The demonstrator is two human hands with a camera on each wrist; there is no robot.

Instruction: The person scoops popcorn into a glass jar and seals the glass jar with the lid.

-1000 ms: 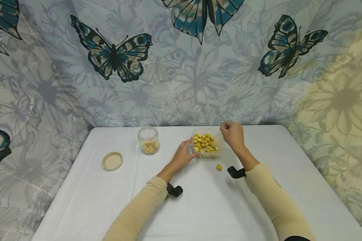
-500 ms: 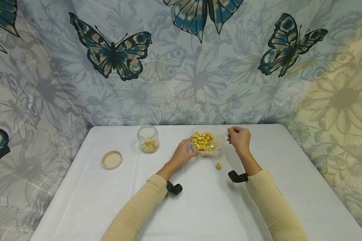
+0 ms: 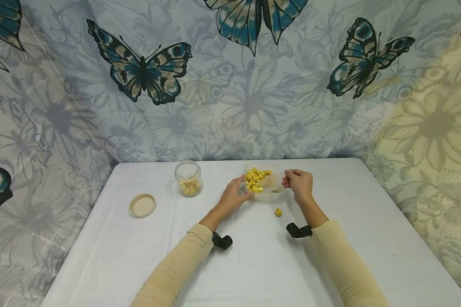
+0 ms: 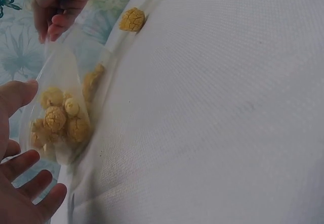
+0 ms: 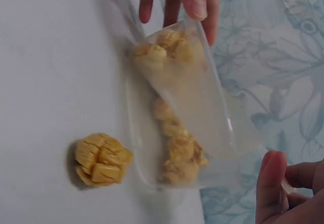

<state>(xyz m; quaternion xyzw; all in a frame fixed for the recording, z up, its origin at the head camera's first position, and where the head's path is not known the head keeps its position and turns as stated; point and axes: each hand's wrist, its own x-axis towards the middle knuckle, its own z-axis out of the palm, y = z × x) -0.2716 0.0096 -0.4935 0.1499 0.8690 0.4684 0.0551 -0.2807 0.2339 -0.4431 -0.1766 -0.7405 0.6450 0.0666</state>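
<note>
A clear plastic container [image 3: 270,193] holds several balls of yellow popcorn [image 3: 255,179], bunched toward its left end. My left hand [image 3: 230,196] holds that end, its thumb and fingers spread about the wall. My right hand [image 3: 299,183] is at the opposite end, thumb and fingers pinching a thin translucent plastic piece [image 5: 202,110]. This piece slants down into the container beside the popcorn; its exact kind is unclear. One loose popcorn ball [image 3: 278,212] lies on the table in front of the container.
A glass jar [image 3: 188,175] with some popcorn inside stands left of the container. Left of the jar lies a round beige lid [image 3: 142,206]. A white cloth covers the table [image 3: 249,264], and a butterfly-patterned backdrop [image 3: 238,119] rises behind its far edge.
My right hand has shifted right and then back a little left and lower. Popcorn in the container has bunched leftward, baring its right side. My left hand stays put.
</note>
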